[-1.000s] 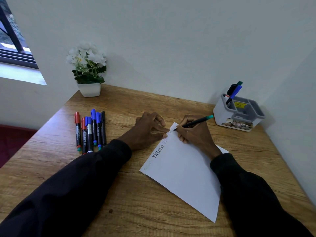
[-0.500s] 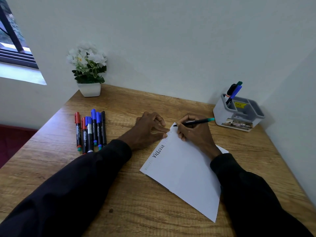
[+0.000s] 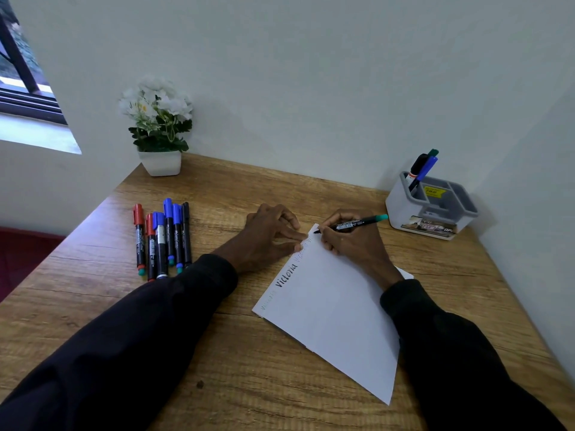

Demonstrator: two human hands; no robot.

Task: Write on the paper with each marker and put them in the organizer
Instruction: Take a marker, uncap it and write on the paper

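A white sheet of paper [image 3: 336, 309] lies slanted on the wooden desk [image 3: 236, 362], with written words along its left edge. My right hand [image 3: 351, 244] grips a black marker with a green end [image 3: 357, 224]; its tip touches the paper's far corner. My left hand [image 3: 267, 234] rests on the desk, fingers stretched onto the paper's edge. Several red, blue and black markers [image 3: 161, 241] lie side by side to the left. A grey organizer [image 3: 432, 206] at the back right holds a few markers upright [image 3: 423, 169].
A white pot of white flowers [image 3: 158, 129] stands at the desk's back left corner. Walls close in behind and on the right. A window [image 3: 21, 73] is at the far left. The desk drops off on its left side.
The marker in my right hand has tilted flatter and its tip has shifted along the paper's far corner. My left hand has stayed in place.
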